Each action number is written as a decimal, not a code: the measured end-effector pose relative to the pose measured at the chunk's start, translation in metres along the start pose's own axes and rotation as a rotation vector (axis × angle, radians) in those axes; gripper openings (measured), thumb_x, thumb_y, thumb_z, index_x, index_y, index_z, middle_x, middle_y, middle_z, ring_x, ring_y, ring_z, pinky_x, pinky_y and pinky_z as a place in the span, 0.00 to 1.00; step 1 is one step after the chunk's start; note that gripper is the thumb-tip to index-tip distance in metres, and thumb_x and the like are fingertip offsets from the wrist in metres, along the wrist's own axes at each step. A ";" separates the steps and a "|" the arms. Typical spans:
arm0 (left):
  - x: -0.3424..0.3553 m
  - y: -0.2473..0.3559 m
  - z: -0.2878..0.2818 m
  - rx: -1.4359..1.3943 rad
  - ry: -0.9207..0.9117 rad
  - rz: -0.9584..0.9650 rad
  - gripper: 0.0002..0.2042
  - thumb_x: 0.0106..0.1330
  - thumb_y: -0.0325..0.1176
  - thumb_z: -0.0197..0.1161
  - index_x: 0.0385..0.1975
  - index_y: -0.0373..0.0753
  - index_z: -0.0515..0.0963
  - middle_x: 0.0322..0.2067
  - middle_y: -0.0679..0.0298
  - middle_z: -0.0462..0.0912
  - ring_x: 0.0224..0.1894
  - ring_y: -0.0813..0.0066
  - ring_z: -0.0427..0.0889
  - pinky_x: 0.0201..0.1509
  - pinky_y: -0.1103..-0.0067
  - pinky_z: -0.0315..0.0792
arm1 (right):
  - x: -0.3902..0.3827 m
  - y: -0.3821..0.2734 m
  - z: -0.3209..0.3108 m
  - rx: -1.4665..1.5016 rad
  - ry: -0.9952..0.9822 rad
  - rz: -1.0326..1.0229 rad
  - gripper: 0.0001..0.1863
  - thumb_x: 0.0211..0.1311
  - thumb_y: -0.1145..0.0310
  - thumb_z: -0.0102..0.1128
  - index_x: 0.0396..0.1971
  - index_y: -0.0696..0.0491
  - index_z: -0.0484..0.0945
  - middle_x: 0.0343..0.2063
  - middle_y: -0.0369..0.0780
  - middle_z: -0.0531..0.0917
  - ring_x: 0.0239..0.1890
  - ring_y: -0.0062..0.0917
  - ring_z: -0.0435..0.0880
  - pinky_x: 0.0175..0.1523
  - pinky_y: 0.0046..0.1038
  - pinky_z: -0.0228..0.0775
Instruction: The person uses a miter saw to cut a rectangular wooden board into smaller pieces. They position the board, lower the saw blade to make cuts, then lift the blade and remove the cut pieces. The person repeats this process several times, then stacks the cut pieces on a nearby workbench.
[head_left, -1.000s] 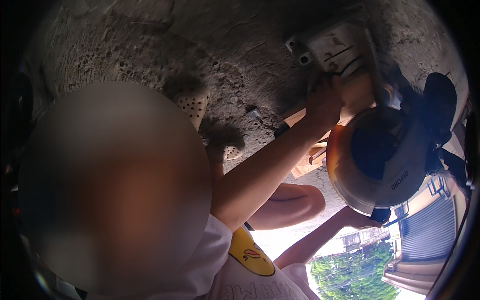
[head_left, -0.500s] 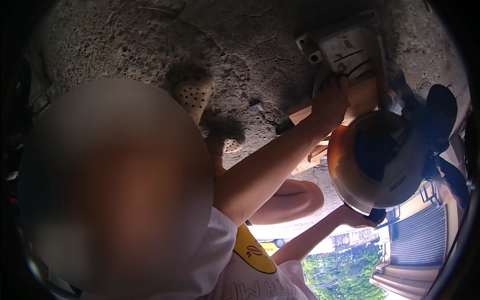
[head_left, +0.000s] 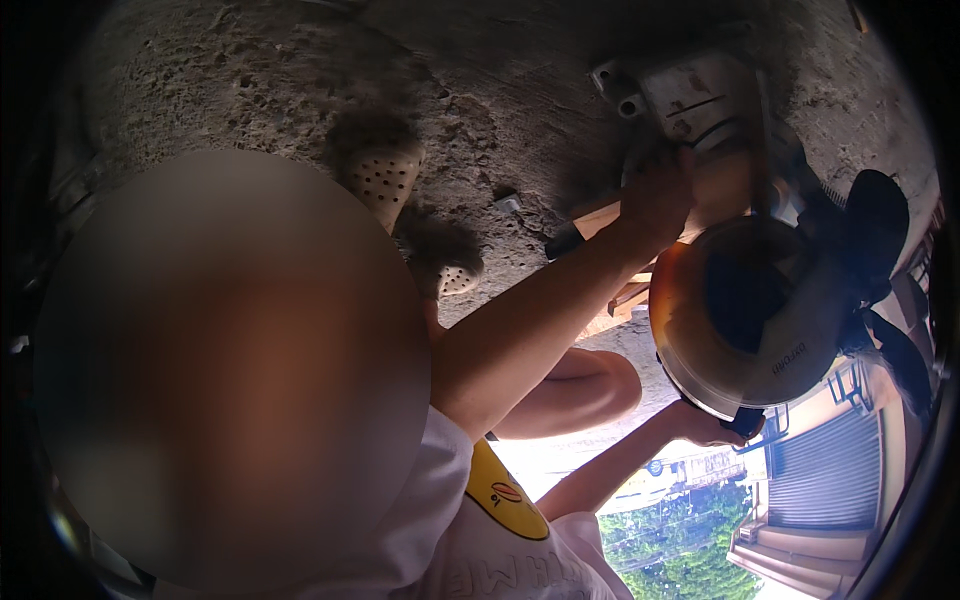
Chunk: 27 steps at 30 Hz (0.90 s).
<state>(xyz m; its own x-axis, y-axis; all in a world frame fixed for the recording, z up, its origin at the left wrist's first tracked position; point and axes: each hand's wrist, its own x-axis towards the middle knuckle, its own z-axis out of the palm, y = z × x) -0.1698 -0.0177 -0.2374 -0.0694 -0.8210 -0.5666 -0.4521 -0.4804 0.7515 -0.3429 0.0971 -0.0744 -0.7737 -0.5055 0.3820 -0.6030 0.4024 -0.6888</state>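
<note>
Smoky brown across the saw guard (head_left: 685,340), fiery orange down its left edge, deep blue at its heart! Black on the saw handle (head_left: 748,422). Warm tan along the wooden board (head_left: 722,188), dull grey on the saw base (head_left: 692,98). Cream clogs (head_left: 385,182), dotted dark. White shirt (head_left: 470,555), yellow patch (head_left: 515,512). Striped grey-blue shutter (head_left: 828,470), bright green foliage (head_left: 680,545)!

A white short-sleeved fabric T-shirt (head_left: 455,540) carries a yellow, rounded cartoon print (head_left: 522,518) with a small reddish mouth, and dark outlined lettering (head_left: 480,582) nearby. Loose white sleeves (head_left: 430,480) leave the forearms uncovered; one knee (head_left: 610,383) is bare. Pale beige clogs (head_left: 383,185) have round perforations across their rounded toes
</note>
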 end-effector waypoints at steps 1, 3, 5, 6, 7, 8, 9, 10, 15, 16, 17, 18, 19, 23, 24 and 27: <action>0.000 0.000 -0.001 -0.007 -0.008 -0.014 0.24 0.60 0.37 0.67 0.48 0.31 0.63 0.47 0.44 0.69 0.49 0.50 0.75 0.49 0.62 0.72 | 0.000 0.001 0.000 0.010 0.001 0.004 0.32 0.75 0.45 0.19 0.53 0.49 0.72 0.52 0.42 0.75 0.55 0.31 0.75 0.60 0.34 0.73; -0.002 0.002 0.000 -0.005 0.037 0.002 0.24 0.59 0.36 0.67 0.48 0.31 0.63 0.47 0.44 0.69 0.49 0.50 0.74 0.50 0.62 0.71 | 0.000 0.003 -0.002 0.030 0.005 0.020 0.32 0.75 0.45 0.19 0.53 0.49 0.72 0.52 0.42 0.75 0.55 0.31 0.75 0.60 0.34 0.73; -0.003 0.002 -0.001 -0.003 0.068 0.012 0.25 0.59 0.36 0.68 0.48 0.31 0.63 0.47 0.44 0.69 0.49 0.50 0.74 0.50 0.62 0.71 | -0.001 0.003 -0.003 0.003 0.000 0.005 0.32 0.75 0.45 0.19 0.53 0.49 0.73 0.51 0.42 0.75 0.54 0.31 0.75 0.59 0.34 0.73; -0.003 0.002 -0.001 -0.005 0.077 0.014 0.25 0.59 0.35 0.68 0.48 0.31 0.63 0.47 0.44 0.69 0.49 0.50 0.74 0.50 0.62 0.71 | -0.003 0.000 -0.002 -0.013 -0.011 -0.011 0.32 0.75 0.45 0.20 0.53 0.49 0.73 0.51 0.42 0.75 0.53 0.32 0.75 0.58 0.33 0.73; -0.003 0.001 -0.001 -0.007 0.086 0.016 0.25 0.58 0.35 0.68 0.48 0.31 0.63 0.47 0.44 0.69 0.49 0.50 0.75 0.50 0.63 0.71 | -0.004 -0.002 -0.002 -0.028 -0.023 -0.027 0.32 0.75 0.45 0.20 0.53 0.49 0.73 0.51 0.42 0.75 0.53 0.32 0.75 0.58 0.33 0.73; -0.003 0.001 -0.001 -0.007 0.078 0.008 0.25 0.58 0.35 0.68 0.48 0.31 0.63 0.47 0.44 0.69 0.49 0.50 0.75 0.50 0.63 0.71 | -0.003 -0.001 -0.002 -0.032 -0.016 -0.028 0.31 0.75 0.46 0.20 0.53 0.50 0.73 0.51 0.42 0.75 0.53 0.32 0.75 0.58 0.34 0.73; -0.002 0.002 0.000 -0.008 0.069 0.003 0.25 0.58 0.35 0.69 0.48 0.31 0.63 0.47 0.44 0.69 0.49 0.51 0.75 0.49 0.63 0.71 | -0.002 0.001 -0.003 -0.037 -0.008 -0.030 0.31 0.76 0.46 0.20 0.53 0.50 0.72 0.51 0.42 0.74 0.53 0.32 0.75 0.58 0.34 0.73; -0.001 0.002 0.001 -0.010 0.060 -0.003 0.25 0.57 0.35 0.69 0.48 0.31 0.63 0.47 0.45 0.69 0.49 0.51 0.74 0.49 0.63 0.71 | -0.001 0.002 -0.003 -0.041 0.000 -0.031 0.31 0.76 0.46 0.20 0.53 0.50 0.72 0.51 0.42 0.74 0.53 0.32 0.75 0.58 0.34 0.73; -0.001 -0.002 0.008 0.032 0.090 0.007 0.26 0.56 0.36 0.69 0.48 0.31 0.64 0.46 0.46 0.71 0.48 0.53 0.74 0.48 0.63 0.71 | -0.006 -0.003 -0.001 -0.076 0.018 -0.051 0.30 0.76 0.48 0.21 0.53 0.50 0.72 0.52 0.42 0.74 0.53 0.32 0.75 0.57 0.34 0.73; -0.002 -0.003 0.009 0.036 0.089 0.012 0.26 0.56 0.37 0.69 0.48 0.31 0.64 0.45 0.46 0.71 0.48 0.53 0.74 0.48 0.64 0.71 | -0.009 -0.007 0.002 -0.079 0.015 -0.052 0.30 0.76 0.48 0.21 0.53 0.50 0.72 0.52 0.42 0.74 0.53 0.32 0.75 0.57 0.34 0.73; -0.002 -0.003 0.010 0.048 0.108 0.031 0.26 0.56 0.37 0.69 0.48 0.32 0.64 0.45 0.47 0.71 0.48 0.53 0.75 0.48 0.64 0.71 | -0.013 -0.011 0.004 -0.059 0.041 -0.021 0.30 0.76 0.48 0.21 0.53 0.51 0.72 0.51 0.42 0.74 0.53 0.32 0.75 0.57 0.34 0.73; -0.002 -0.003 0.011 0.060 0.127 0.052 0.26 0.56 0.37 0.69 0.48 0.32 0.64 0.44 0.47 0.71 0.47 0.53 0.75 0.48 0.64 0.71 | -0.017 -0.016 0.007 -0.037 0.069 0.008 0.30 0.76 0.48 0.21 0.53 0.51 0.72 0.51 0.42 0.74 0.52 0.32 0.75 0.57 0.34 0.73; -0.002 -0.003 0.012 0.072 0.146 0.074 0.26 0.56 0.37 0.69 0.47 0.32 0.63 0.44 0.47 0.71 0.47 0.53 0.75 0.47 0.65 0.71 | -0.021 -0.020 0.009 -0.016 0.098 0.037 0.30 0.76 0.48 0.21 0.53 0.51 0.72 0.51 0.42 0.74 0.52 0.31 0.75 0.58 0.34 0.73; 0.002 -0.006 0.006 0.078 0.096 0.003 0.26 0.56 0.37 0.69 0.47 0.32 0.63 0.44 0.48 0.71 0.47 0.54 0.75 0.47 0.66 0.72 | -0.020 -0.016 0.018 0.058 0.115 0.116 0.29 0.76 0.48 0.23 0.53 0.51 0.72 0.50 0.42 0.75 0.51 0.31 0.76 0.57 0.33 0.73; 0.001 -0.005 0.007 0.077 0.090 0.008 0.26 0.56 0.37 0.69 0.47 0.32 0.63 0.44 0.48 0.71 0.47 0.54 0.75 0.47 0.66 0.72 | -0.020 -0.016 0.015 0.074 0.116 0.115 0.29 0.76 0.48 0.23 0.53 0.51 0.72 0.50 0.42 0.75 0.51 0.31 0.76 0.57 0.33 0.74; 0.002 -0.003 0.009 0.047 0.051 0.005 0.26 0.57 0.37 0.69 0.47 0.33 0.63 0.44 0.48 0.71 0.47 0.54 0.75 0.48 0.66 0.72 | -0.019 -0.013 0.011 0.102 0.090 0.095 0.29 0.76 0.47 0.23 0.53 0.51 0.72 0.50 0.42 0.76 0.51 0.31 0.76 0.56 0.32 0.75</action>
<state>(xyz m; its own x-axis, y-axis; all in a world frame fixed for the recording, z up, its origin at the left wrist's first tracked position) -0.1766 -0.0146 -0.2439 -0.0268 -0.8388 -0.5437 -0.4935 -0.4619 0.7370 -0.3179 0.0933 -0.0790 -0.8433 -0.3967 0.3625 -0.5069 0.3633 -0.7817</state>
